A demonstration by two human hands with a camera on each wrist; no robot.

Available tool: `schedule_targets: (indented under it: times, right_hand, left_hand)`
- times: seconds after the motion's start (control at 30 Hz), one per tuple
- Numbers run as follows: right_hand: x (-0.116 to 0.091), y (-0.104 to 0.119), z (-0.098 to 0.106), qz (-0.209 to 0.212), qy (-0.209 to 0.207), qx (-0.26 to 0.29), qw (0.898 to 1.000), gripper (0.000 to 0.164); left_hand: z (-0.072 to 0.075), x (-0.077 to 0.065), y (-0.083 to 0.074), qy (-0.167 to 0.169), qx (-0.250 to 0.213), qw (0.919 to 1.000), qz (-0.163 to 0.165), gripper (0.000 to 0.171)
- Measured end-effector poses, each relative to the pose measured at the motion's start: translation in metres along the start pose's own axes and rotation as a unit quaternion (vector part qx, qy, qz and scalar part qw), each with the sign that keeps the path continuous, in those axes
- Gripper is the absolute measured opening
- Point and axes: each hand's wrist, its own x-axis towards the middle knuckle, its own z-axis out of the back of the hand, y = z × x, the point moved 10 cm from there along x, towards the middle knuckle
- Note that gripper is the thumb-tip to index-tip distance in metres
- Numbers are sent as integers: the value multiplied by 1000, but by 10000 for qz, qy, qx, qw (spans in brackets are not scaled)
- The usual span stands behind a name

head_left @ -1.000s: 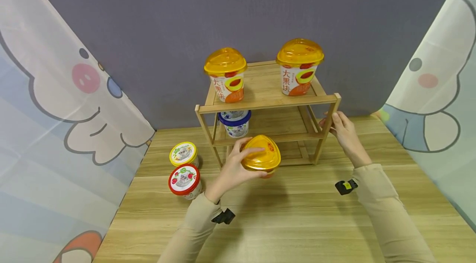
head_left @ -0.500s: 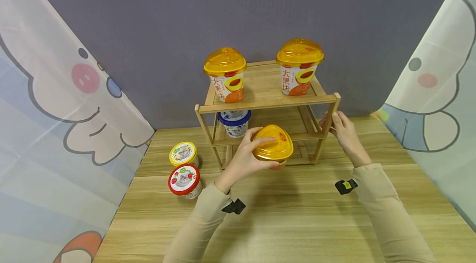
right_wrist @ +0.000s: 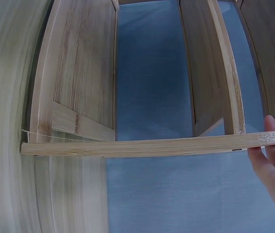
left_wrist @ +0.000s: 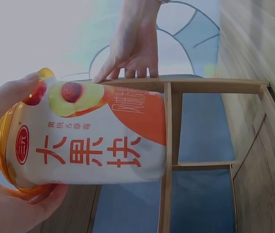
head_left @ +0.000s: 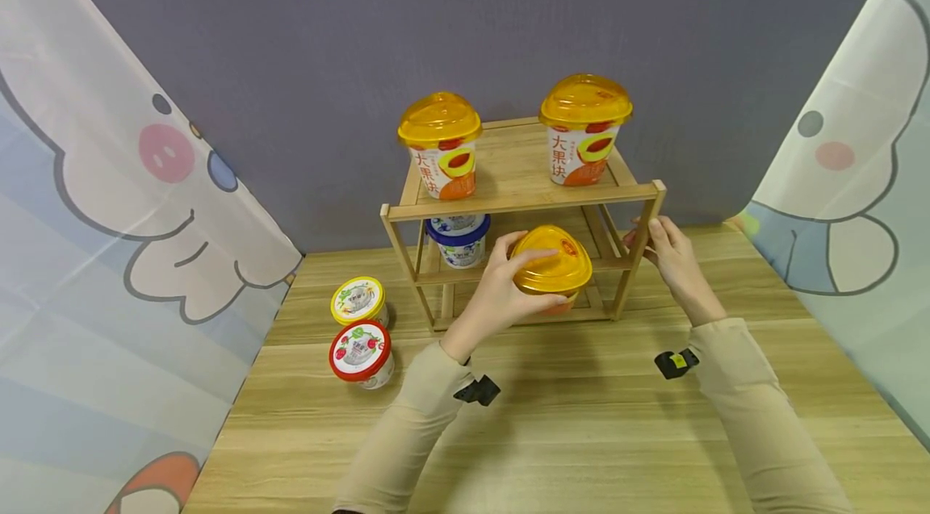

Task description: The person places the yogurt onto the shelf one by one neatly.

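Rightward and closer to the rack (head_left: 512, 165), the left grip (head_left: 501, 294) has brought an amber-lidded fruit cup (head_left: 554, 268) since the earlier frames, its fingers and thumb curled around the cup near the lid. Now the cup is held above the desk (head_left: 567, 449), overlapping the front of the middle shelf; whether it touches the rail cannot be told. Right of it, the right grip (head_left: 672, 256) has stayed on the rack's front post, fingers and thumb about the wood.

Also unmoved are two matching cups, the left cup (head_left: 445, 151) and the right cup (head_left: 581, 135), upright on the top shelf beyond the left grip, and a blue-lidded tub (head_left: 459, 242) just behind it on the middle shelf. Left of that grip, a yellow-lidded tub (head_left: 359, 302) and a red-lidded tub (head_left: 362, 353) stand together on the desk's pale wood grain. Beyond both grips rises a grey backdrop (head_left: 312, 54), flanked by a left cartoon curtain (head_left: 94, 199) and a right cartoon curtain (head_left: 865, 175)
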Motion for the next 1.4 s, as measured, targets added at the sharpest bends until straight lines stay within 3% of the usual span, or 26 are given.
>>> schedule_targets:
  times: [0.4, 1.4]
  right_hand:
    - [-3, 20, -10, 96, -24, 367, 9993, 23]
    - [-3, 19, -10, 88, -62, 430, 9990, 24]
  left_hand:
    - [-6, 16, 0, -71, 233, 9996, 157, 50]
    - [-17, 45, 12, -23, 559, 9969, 554, 50]
